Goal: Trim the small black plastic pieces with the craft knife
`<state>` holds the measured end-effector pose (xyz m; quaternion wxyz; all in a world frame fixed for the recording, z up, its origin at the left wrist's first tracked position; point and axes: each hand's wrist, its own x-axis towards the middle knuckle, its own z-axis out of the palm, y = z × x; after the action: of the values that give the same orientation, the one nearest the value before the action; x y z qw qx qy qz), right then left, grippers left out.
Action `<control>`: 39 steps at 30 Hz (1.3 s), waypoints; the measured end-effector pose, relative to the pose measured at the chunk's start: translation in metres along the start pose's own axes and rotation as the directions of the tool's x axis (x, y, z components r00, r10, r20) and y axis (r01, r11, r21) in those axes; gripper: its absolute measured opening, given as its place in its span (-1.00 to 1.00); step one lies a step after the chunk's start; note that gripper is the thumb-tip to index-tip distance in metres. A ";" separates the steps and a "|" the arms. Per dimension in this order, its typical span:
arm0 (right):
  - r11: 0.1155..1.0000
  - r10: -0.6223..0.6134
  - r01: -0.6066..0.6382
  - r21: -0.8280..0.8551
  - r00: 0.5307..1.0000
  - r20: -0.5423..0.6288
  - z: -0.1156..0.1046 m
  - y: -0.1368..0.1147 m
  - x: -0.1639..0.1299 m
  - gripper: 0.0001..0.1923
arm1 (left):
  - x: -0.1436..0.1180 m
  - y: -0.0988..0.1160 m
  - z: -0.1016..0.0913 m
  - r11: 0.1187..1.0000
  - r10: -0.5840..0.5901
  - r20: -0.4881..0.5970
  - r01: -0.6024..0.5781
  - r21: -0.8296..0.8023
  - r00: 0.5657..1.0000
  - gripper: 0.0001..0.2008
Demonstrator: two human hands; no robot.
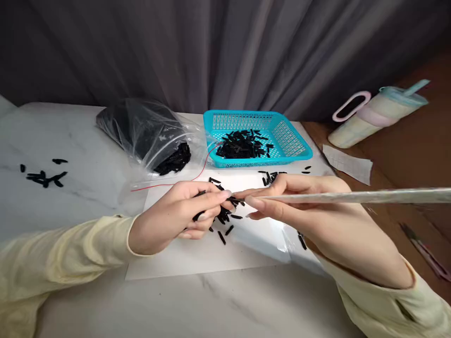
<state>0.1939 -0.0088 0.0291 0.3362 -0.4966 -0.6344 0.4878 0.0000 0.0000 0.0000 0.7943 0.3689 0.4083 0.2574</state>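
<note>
Pale yellow sleeves come in from the bottom corners. Left hand (176,213) is curled, fingertips pinched on a bunch of small black pieces (225,213) over a white sheet (211,256). Right hand (299,213) pinches the near end of a long thin pale rod (369,196), which runs off the right edge. Both sets of fingertips meet at mid-sheet, with loose black bits scattered beneath them.

Surface: white marble-look table (70,197). Behind the sheet, a clear plastic bag (148,134) of black pieces with a thin red wire (190,180) beside it, then a turquoise basket (292,141) holding more. A few strays (44,177) lie far left. Right side is brown wood (405,164) with a tipped pastel tumbler (377,115) and paper scrap (348,164). Grey curtain (225,51) behind.
</note>
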 end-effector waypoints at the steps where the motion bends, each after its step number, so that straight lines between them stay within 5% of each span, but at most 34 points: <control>1: 1.000 0.005 -0.005 -0.028 1.000 -0.009 -0.001 0.000 -0.001 -0.84 | 0.000 0.000 0.000 1.000 0.004 -0.002 -0.004 0.003 1.000 -0.77; 22: 0.987 -0.125 0.123 -0.106 0.992 -0.014 -0.001 0.002 0.001 -0.82 | 0.002 -0.001 -0.001 1.000 0.004 -0.034 -0.003 0.031 0.999 -0.77; 39: 0.986 -0.045 0.041 -0.160 0.999 -0.023 0.000 0.002 0.000 -0.81 | 0.003 -0.003 0.000 0.999 0.014 -0.041 -0.013 0.036 0.999 -0.77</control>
<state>0.1946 -0.0089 0.0275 0.3144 -0.5145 -0.6774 0.4214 0.0014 0.0005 -0.0035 0.7771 0.3805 0.4268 0.2631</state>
